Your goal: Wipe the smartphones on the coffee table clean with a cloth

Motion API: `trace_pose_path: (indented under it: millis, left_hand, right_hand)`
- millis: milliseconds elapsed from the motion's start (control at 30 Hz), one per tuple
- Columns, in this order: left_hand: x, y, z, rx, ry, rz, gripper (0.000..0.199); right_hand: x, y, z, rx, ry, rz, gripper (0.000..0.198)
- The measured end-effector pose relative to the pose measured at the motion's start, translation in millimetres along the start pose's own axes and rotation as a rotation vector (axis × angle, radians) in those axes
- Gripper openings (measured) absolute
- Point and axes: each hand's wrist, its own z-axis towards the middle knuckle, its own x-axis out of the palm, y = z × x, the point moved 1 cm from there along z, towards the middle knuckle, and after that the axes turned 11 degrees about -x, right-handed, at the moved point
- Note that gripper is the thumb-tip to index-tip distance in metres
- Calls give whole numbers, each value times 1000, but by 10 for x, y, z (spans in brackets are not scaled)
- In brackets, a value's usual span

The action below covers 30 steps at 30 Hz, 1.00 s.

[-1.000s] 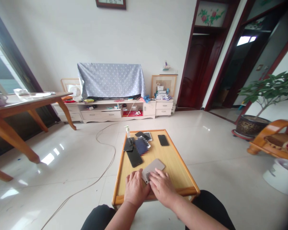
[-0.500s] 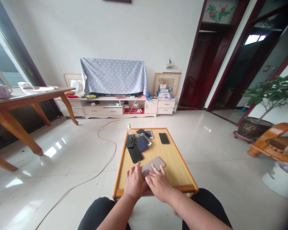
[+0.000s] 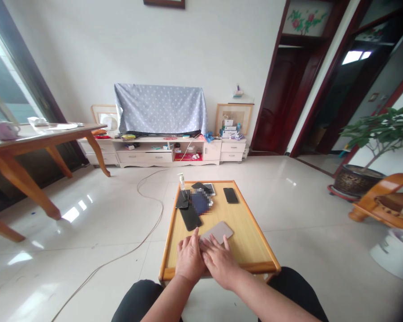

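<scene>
A pale pinkish-grey phone point(image 3: 220, 231) lies slanted near the front of a small wooden table point(image 3: 251, 243); its face carries no visible detail. My left hand point(image 3: 190, 258) closes around its near left end, the thumb along the edge. Laid across the lower part is my right hand point(image 3: 219, 259), its fingers spread and fairly flat on the surface. The two hands touch each other and hide the phone's near end. Whether anything thin lies under the right palm cannot be seen.
Beyond the hands lie black phones point(image 3: 190, 218), a dark blue blurred item point(image 3: 201, 202), a white-edged device point(image 3: 211, 189) and a pump bottle point(image 3: 182, 182). Another black phone point(image 3: 230, 195) lies far right. A cable point(image 3: 143, 241) crosses the floor at left.
The right hand has shifted slightly toward the left hand and the phone's near end. The whole view has moved a little; the other things keep their places.
</scene>
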Motion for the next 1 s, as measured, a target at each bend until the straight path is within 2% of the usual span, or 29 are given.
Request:
trace_pose_path:
  millis: [67,167,233,300,400,467,533,667,733,800,900,1000]
  left_hand:
    - [-16,-13,0,0,-7,16,73]
    - [-57,-52,-3,-5,-6,31,73]
    - [-78,-69,-4,-4,4,39,71]
    - [-82,-72,-1,-3,7,41,69]
    - [-67,-67,2,1,5,36,62]
    - [-63,-76,-2,4,6,37,59]
    - [-79,-104,-10,6,3,48,60]
    - [-158,-194,-15,-17,34,83,61]
    - [-197,-242,-11,-39,77,93,58]
    - [-228,-288,-7,-56,92,102,55]
    - [-258,-344,-1,-71,90,117,55]
    - [-267,-374,1,-86,132,126,54]
  right_hand:
    - [-70,-134,3,68,-12,-21,49]
    - [-229,-423,58,333,-71,-74,52]
    - [-257,-507,76,419,-101,-102,53]
    - [-178,-436,69,355,-103,-115,53]
    - [15,-177,52,130,-65,-73,51]
    - [62,-78,78,55,-48,-42,50]
    - [2,-128,134,110,-56,-43,50]
    - [-219,-505,161,384,-89,-76,51]
    - [-255,-652,82,466,-108,-101,53]
    - [-225,-697,-38,501,-122,-134,55]
    - [-126,-576,-228,517,-122,-173,57]
    - [-40,-325,-377,398,-109,-148,57]
